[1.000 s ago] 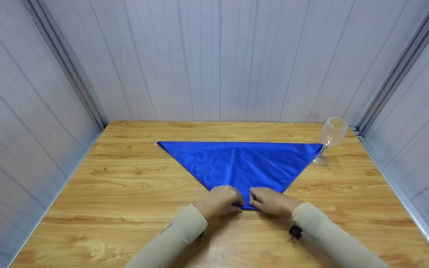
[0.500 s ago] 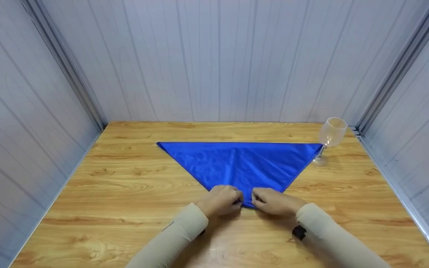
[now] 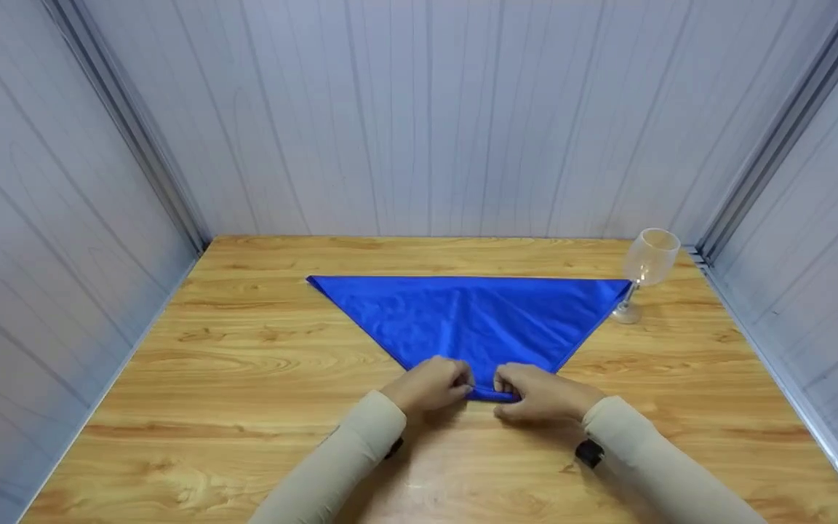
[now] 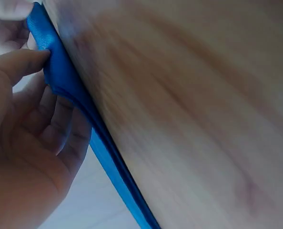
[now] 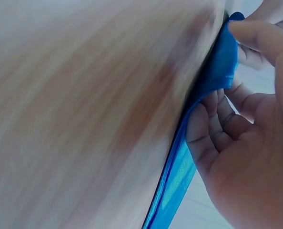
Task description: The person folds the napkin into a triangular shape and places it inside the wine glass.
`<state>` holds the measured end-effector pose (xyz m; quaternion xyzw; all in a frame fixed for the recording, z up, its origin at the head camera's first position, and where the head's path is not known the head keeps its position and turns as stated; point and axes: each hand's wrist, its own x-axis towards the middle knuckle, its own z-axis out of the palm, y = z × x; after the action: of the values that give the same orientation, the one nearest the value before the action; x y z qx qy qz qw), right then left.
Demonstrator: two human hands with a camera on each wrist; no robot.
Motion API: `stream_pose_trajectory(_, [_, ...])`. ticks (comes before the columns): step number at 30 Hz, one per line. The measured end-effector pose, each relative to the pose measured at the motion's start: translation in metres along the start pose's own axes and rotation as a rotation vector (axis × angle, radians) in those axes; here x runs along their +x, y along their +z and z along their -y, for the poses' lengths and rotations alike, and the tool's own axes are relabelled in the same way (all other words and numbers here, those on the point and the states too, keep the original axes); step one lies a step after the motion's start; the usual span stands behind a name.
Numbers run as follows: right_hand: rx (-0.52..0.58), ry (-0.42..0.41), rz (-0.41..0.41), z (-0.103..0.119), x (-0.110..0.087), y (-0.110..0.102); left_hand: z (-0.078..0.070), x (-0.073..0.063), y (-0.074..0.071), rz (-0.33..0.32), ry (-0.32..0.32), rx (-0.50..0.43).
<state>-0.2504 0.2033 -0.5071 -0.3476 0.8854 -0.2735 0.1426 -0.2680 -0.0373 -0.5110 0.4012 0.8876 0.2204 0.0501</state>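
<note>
A shiny blue cloth napkin (image 3: 463,320) lies on the table as a triangle, its long straight edge at the far side. At its near end the tip is turned over into a narrow band. My left hand (image 3: 428,386) pinches the left part of that band between thumb and fingers. To its right, my right hand (image 3: 548,394) grips the same band, thumb toward me. Both wrist views show the thumb pressing the napkin (image 4: 63,71) edge against curled fingers. A clear stemmed wine glass (image 3: 650,258) stands upright by the napkin's far right corner.
The wood-grain table (image 3: 230,378) reaches to a pale panelled wall (image 3: 419,124) at the back. Similar panels rise on the left (image 3: 41,240) and right (image 3: 812,291). The glass's foot sits close to the napkin's right edge.
The napkin's near edge has moved slightly away from me as the band is turned over. My right hand has shifted a little right, and its thumb has spread lower.
</note>
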Motion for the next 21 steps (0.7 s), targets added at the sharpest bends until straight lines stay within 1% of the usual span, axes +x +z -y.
stream_pose_trajectory(3, [-0.029,-0.010,-0.002,-0.001,0.000,0.000,0.003,0.001,-0.002,0.005,-0.023,-0.067])
stream_pose_trajectory(8, [-0.074,-0.031,-0.031,0.000,-0.001,-0.001,0.006,0.003,-0.003,0.004,-0.030,-0.116])
stream_pose_trajectory(12, [-0.103,-0.040,-0.042,0.001,0.001,-0.003,0.006,0.003,-0.002,0.008,-0.048,-0.129])
stream_pose_trajectory(21, [-0.178,-0.084,-0.008,-0.001,0.013,-0.009,0.007,0.003,-0.003,0.004,-0.062,-0.143])
